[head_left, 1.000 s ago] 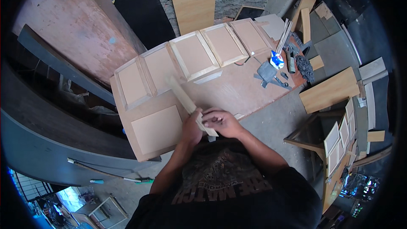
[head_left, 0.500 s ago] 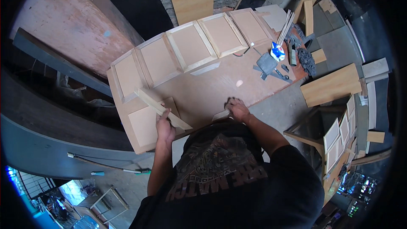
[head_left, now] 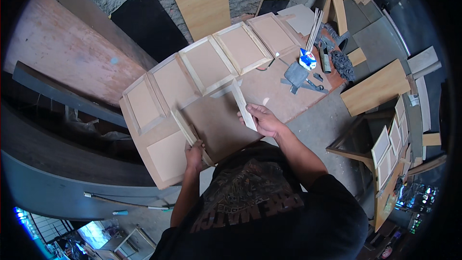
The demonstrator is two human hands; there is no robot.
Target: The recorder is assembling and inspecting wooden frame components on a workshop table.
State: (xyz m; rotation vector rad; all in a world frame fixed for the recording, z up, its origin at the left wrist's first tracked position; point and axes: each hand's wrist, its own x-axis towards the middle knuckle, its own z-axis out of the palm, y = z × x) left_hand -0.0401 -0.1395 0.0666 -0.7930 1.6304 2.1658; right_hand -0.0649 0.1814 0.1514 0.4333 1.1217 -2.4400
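On the brown board, the left hand grips one wooden strip, the right hand grips another strip; keep both flat and parallel to the framed panels.

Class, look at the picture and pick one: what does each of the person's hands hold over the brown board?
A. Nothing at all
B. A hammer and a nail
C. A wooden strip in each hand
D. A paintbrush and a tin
C: the left hand grips one wooden strip and the right hand grips another strip, both lying on the brown board.
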